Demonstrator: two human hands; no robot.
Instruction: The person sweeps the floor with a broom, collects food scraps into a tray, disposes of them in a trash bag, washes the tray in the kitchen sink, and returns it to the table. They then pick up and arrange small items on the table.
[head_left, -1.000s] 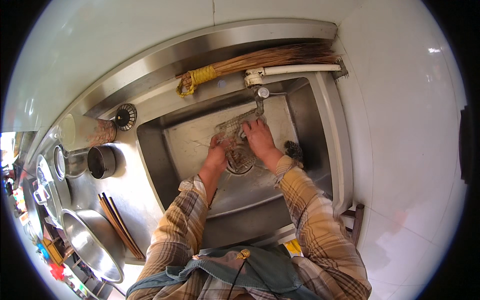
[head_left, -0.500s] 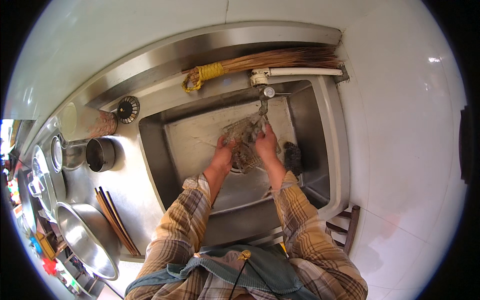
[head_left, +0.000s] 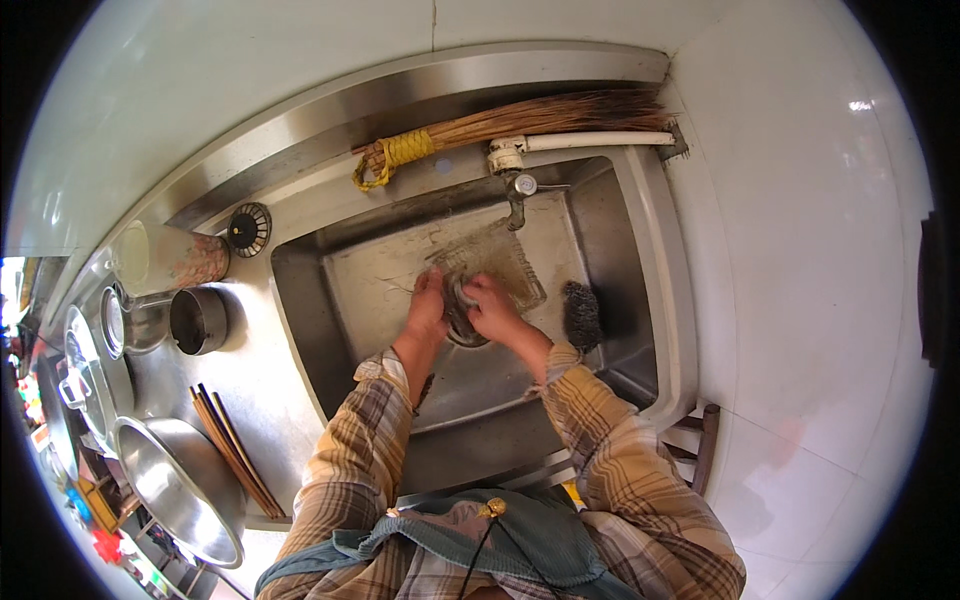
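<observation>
Steel sink [head_left: 640, 300] set in steel bench [head_left: 270, 390], white tiled walls. I see left hand [head_left: 428, 308] and right hand [head_left: 492, 308] both gripping a clear tray [head_left: 500, 262] under the tap [head_left: 516, 190], long axis toward far-left.

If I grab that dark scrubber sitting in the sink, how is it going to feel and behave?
The dark scrubber looks like a fuzzy, tangled wad, so it is probably light and squashy rather than stiff. It lies on the sink floor beside the right hand, likely wet, so it may drip. Its lumpy shape seems unlikely to roll.
</observation>
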